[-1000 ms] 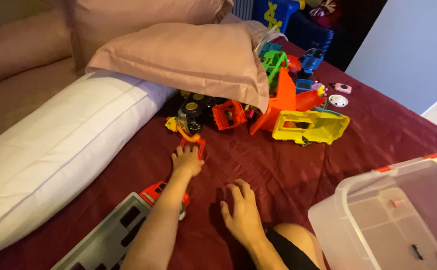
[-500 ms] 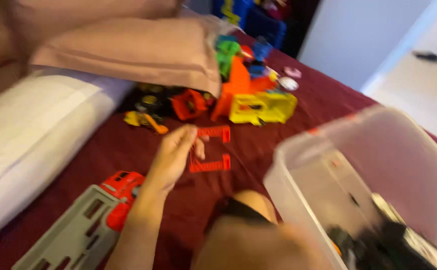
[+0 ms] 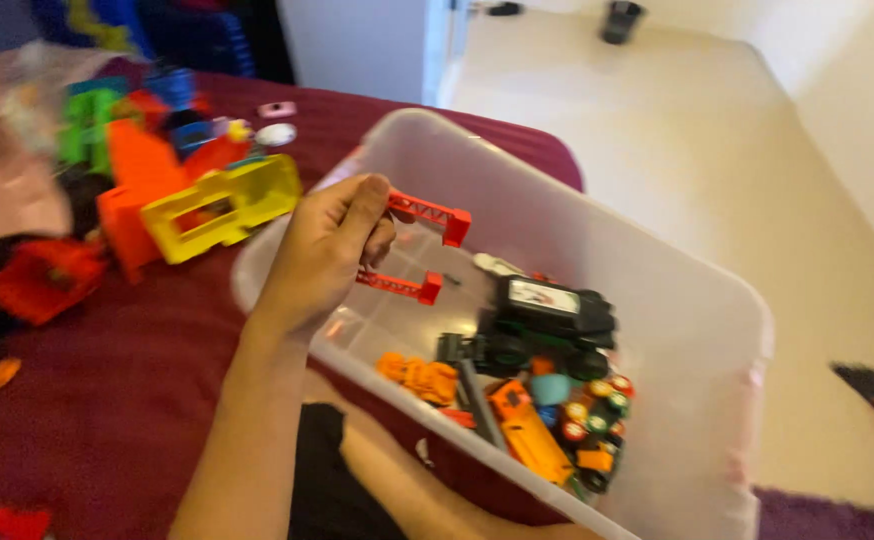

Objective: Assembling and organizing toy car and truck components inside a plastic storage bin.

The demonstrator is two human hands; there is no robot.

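A red toy piece (image 3: 412, 250) is held tight by the left hand (image 3: 322, 255) over the clear box (image 3: 657, 300) of toy cars (image 3: 547, 325). The right hand is not seen.

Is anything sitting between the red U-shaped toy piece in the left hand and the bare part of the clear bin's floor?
Nothing visible does. The left hand holds the red U-shaped toy piece over the clear plastic bin, above bare floor. The black monster truck and orange toy vehicles lie further toward the bin's other end.

Dim, warm indoor light; the pale floor at upper right glares brightest, and motion blur smears the frame's left.
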